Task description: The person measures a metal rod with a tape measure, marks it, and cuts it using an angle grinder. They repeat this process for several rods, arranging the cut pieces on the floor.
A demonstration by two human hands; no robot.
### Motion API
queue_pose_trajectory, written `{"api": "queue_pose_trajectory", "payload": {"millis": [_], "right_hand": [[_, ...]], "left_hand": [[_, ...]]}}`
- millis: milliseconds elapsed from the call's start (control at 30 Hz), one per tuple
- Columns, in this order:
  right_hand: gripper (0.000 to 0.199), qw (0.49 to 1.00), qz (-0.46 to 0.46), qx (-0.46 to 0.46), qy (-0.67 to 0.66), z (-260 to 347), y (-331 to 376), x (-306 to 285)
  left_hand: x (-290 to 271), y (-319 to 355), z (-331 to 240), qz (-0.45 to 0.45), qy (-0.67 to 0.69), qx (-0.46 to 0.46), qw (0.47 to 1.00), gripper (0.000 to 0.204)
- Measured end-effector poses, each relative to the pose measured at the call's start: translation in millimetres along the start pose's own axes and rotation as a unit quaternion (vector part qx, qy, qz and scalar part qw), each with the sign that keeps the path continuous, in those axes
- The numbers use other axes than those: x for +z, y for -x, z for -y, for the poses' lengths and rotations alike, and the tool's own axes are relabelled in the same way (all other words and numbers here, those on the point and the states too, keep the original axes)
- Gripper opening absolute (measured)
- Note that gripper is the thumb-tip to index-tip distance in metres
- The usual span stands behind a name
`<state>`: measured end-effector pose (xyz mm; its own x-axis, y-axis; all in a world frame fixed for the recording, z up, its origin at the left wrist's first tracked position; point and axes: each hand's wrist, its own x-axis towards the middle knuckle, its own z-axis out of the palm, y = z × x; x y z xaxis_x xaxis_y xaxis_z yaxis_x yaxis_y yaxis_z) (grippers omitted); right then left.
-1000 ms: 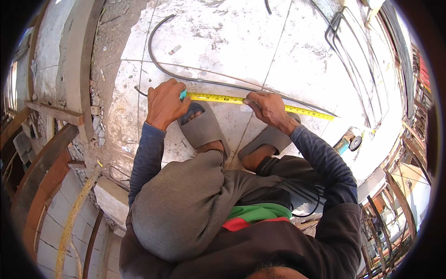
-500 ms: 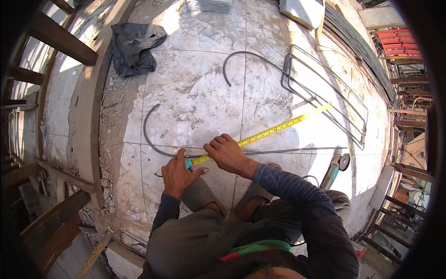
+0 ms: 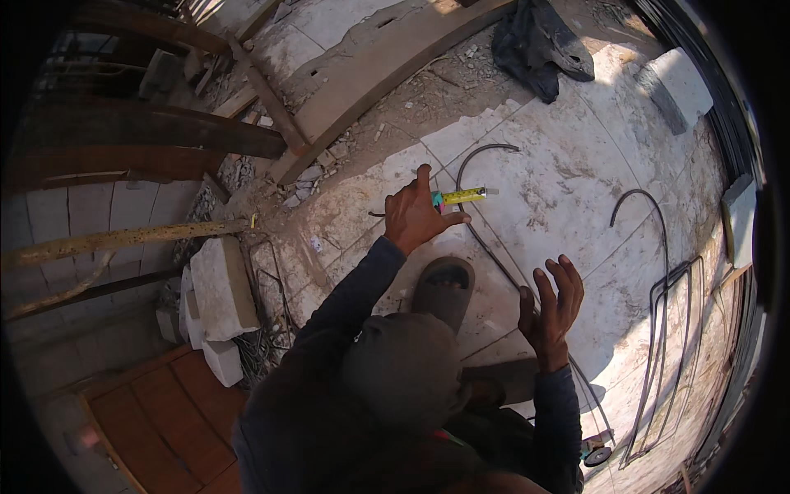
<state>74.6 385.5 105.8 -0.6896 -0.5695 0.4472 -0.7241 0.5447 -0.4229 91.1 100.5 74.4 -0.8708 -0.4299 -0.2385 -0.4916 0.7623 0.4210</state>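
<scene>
The tape (image 3: 466,196) was by the left hand (image 3: 415,216), the nearer one, and pointed to three o'clock. That hand's thumb and first finger were spread; I couldn't tell if the rest gripped it. The right hand (image 3: 553,317) was open (nothing in it), at five o'clock from the tape. A bent rod (image 3: 491,254) ran under the tape, toward a grinder (image 3: 597,454).

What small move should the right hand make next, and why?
Probably the right hand should pinch the free end of the yellow blade: that hand looks open and empty, while the left hand holds the tape measure with only a short length out.
</scene>
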Motion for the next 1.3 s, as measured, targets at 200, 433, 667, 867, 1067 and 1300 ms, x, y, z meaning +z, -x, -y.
{"api": "queue_pose_trajectory", "payload": {"millis": [200, 433, 667, 867, 1067, 1300], "right_hand": [[0.037, 0.984, 0.14, 0.108, 0.003, -43.0, 48.9, 32.4], [0.036, 0.963, 0.229, 0.142, 0.023, -81.2, 97.4, 38.9], [0.034, 0.952, 0.294, 0.087, 0.011, -96.7, 103.4, 38.3], [0.021, 0.949, 0.314, 0.033, -0.007, -126.1, 57.7, 53.5], [0.024, 0.971, 0.235, 0.0, -0.048, -111.8, -34.6, 41.4], [0.023, 0.954, 0.301, -0.003, -0.001, -168.1, -13.8, 17.0]], "left_hand": [[2.1, -5.3, 66.1, -0.103, -0.011, -0.096, 0.99, 0.09], [28.8, -31.6, 128.5, -0.23, -0.08, -0.148, 0.959, 0.073], [77.5, -14.8, 136.6, -0.22, -0.011, -0.103, 0.97, 0.083], [55.0, -12.8, 132.6, -0.087, -0.03, -0.138, 0.986, 0.099], [46.8, -19.2, 138.2, -0.033, -0.034, -0.142, 0.989, 0.11], [52.4, -21.5, 135.4, 0.001, -0.032, -0.164, 0.986, 0.118]]}}
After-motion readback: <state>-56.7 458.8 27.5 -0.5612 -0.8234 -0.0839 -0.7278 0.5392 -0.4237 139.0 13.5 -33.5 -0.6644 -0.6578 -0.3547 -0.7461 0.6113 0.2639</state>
